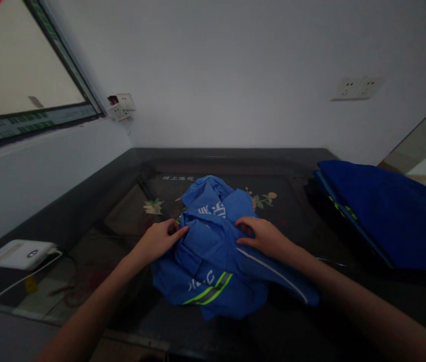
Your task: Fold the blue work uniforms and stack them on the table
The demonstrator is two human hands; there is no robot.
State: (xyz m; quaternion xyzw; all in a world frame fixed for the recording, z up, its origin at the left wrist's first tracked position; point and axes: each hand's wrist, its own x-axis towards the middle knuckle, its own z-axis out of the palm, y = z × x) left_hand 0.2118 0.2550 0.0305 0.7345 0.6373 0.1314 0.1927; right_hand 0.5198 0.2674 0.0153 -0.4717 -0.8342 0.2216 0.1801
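Observation:
A crumpled blue garment (213,251) with white lettering, a yellow-green and grey reflective stripe and thin white piping lies in the middle of the dark table. At its left edge, my left hand (163,239) pinches the cloth between thumb and fingers. My right hand (260,235) is on the garment's right side, its thumb and curled fingers closed on the fabric above the white piping. The undersides of the cloth and some fingertips are hidden.
Folded blue cloth (390,216) is stacked at the table's right side. A white device (20,254) with a cable lies at the left. The dark glossy table (235,157) meets the wall behind. Sockets (356,88) are on the wall, and a window is at the upper left.

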